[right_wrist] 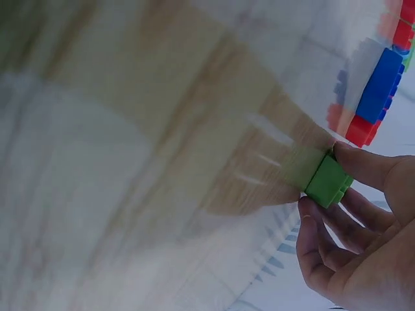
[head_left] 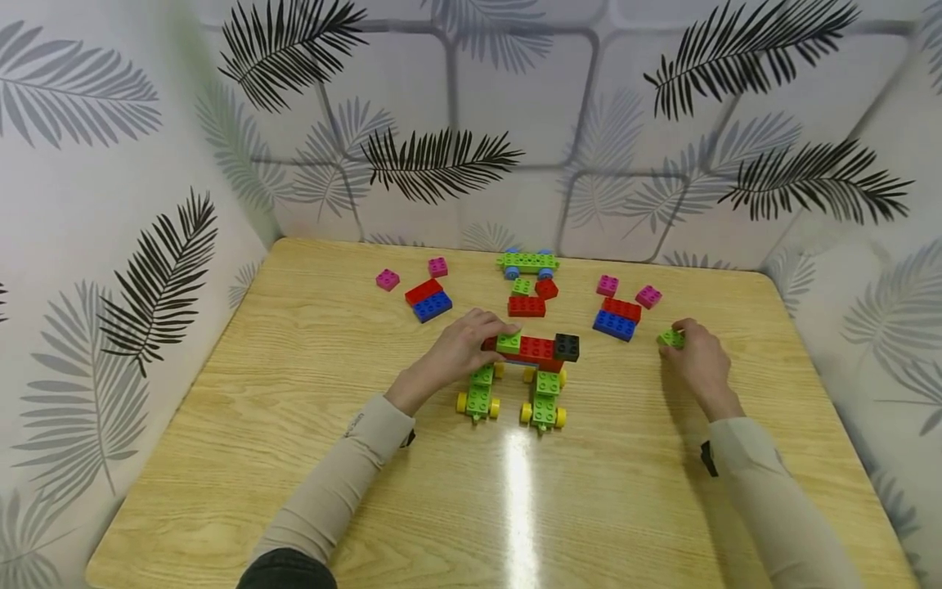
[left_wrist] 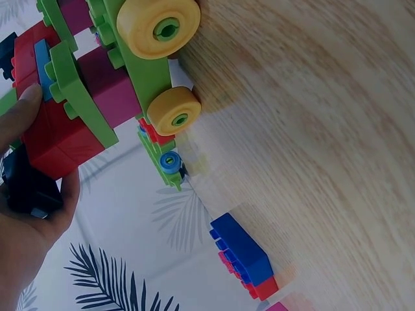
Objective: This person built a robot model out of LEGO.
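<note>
A toy built of blocks stands on the table, with a red beam across two green wheeled bases with yellow wheels. My left hand grips the beam's left end, thumb by a green block on top. At that end a black block lies against the palm in the left wrist view. Another black block caps the beam's right end. Off to the right, my right hand pinches a small green block between thumb and fingers, low at the tabletop.
Behind the toy lie a green base with blue wheels, a small green block and red blocks. Red-and-blue pairs sit left and right, with pink blocks nearby. A patterned wall borders the table.
</note>
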Demonstrator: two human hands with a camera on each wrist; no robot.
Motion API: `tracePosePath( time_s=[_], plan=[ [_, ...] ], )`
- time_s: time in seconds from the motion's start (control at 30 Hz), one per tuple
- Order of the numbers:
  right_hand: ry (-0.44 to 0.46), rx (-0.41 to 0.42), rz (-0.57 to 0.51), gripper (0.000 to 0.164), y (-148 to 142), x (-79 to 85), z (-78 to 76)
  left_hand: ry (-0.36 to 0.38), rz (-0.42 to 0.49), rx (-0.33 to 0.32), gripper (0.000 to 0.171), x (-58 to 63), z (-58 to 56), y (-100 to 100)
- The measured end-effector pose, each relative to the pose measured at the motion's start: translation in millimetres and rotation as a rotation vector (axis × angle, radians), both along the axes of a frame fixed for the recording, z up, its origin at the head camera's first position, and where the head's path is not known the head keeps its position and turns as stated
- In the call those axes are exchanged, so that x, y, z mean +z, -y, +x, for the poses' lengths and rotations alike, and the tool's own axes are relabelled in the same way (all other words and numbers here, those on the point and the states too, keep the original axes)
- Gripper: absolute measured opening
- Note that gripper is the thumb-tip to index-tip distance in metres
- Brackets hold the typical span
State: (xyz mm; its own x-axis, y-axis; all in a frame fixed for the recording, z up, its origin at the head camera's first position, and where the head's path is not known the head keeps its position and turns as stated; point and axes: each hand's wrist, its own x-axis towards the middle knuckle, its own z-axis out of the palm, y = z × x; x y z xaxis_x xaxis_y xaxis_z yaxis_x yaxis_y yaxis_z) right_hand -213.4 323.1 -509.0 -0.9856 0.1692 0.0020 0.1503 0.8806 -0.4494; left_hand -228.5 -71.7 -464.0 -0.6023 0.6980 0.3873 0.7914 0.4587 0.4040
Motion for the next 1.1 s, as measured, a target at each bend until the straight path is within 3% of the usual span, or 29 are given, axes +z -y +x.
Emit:
tracePosePath(
  time_s=[0.13, 0.27, 0.6, 0.87, 1.1],
  plan=[
    [-0.043, 0.019, -0.007, 0.044, 8, 5.1, 3.9, 0.005, -0.014, 0.001, 0.047, 0.2, 0.4, 0],
    [-0.149, 0.055, -0.017, 0.042, 24, 18.6, 7.5, 0.008, -0.018, 0.004, 0.046, 0.2, -0.2, 0],
    [-0.395, 0.234, -0.13, 0.038, 77, 51.5, 16.7, 0.003, -0.002, -0.009, 0.046, 1.0, -1.1, 1],
    [-0.437, 0.447, -0.246, 0.039, 114, 67.1, 29.0, 0.006, -0.007, -0.023, 0.048, -1.6, -0.6, 3],
    [-0.502, 0.498, -0.171, 0.038, 132, 73.6, 31.7, 0.002, 0.003, -0.046, 0.048, -3.7, -1.6, 3]
  ],
)
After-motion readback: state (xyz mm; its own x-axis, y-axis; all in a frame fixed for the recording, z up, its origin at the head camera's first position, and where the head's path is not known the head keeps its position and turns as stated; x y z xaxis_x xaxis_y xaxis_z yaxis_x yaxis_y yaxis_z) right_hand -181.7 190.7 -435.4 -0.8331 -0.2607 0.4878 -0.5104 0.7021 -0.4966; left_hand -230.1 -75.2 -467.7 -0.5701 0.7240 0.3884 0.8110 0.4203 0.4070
